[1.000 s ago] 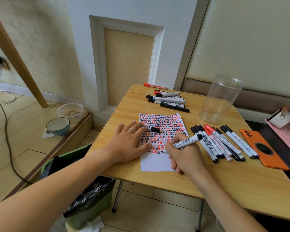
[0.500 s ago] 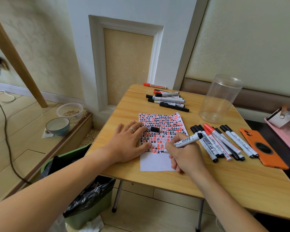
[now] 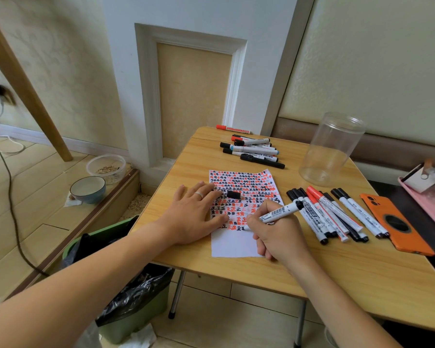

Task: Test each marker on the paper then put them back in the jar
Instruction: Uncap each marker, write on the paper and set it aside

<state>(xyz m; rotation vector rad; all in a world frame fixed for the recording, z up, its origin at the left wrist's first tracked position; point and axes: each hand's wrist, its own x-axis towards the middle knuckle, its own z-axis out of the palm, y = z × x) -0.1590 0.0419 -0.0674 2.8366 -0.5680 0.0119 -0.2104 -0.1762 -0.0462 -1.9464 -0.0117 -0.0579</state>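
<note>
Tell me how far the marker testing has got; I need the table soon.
Done: the paper is mostly covered in red and black marks. In hand: the right hand holds a marker with its tip on the paper, the left hand pressing the sheet flat, a cap lying loose. Left: the jar looks empty, and both piles lie on the table.
</note>
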